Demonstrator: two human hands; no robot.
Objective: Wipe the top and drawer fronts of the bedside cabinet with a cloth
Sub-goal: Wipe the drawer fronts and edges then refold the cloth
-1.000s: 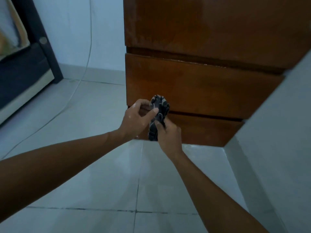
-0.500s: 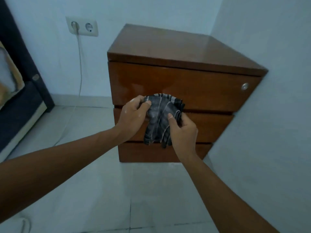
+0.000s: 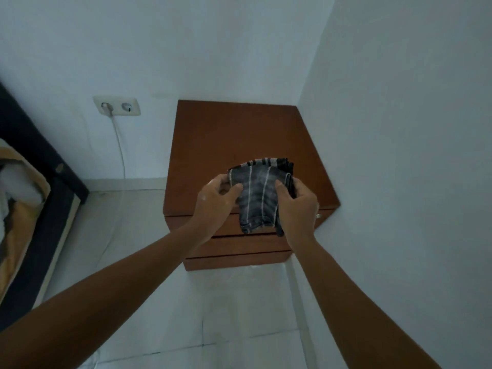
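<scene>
A brown wooden bedside cabinet (image 3: 237, 134) stands in the room's corner, its bare top seen from above and its drawer fronts (image 3: 239, 246) showing below my hands. A dark grey cloth with thin white stripes (image 3: 259, 195) hangs spread between both hands over the cabinet's front edge. My left hand (image 3: 213, 201) pinches its upper left corner. My right hand (image 3: 296, 206) grips its right side, hiding most of a small round knob at the top drawer's right end.
White walls meet behind and right of the cabinet. A wall socket (image 3: 117, 106) with a white cable (image 3: 119, 147) sits to the left. A dark bed frame (image 3: 40, 166) with bedding lies at far left. Pale floor tiles (image 3: 226, 315) spread below.
The view has risen from the drawer fronts to above the cabinet top. Both hands have lifted the cloth up to the front edge and spread it from a bunched wad.
</scene>
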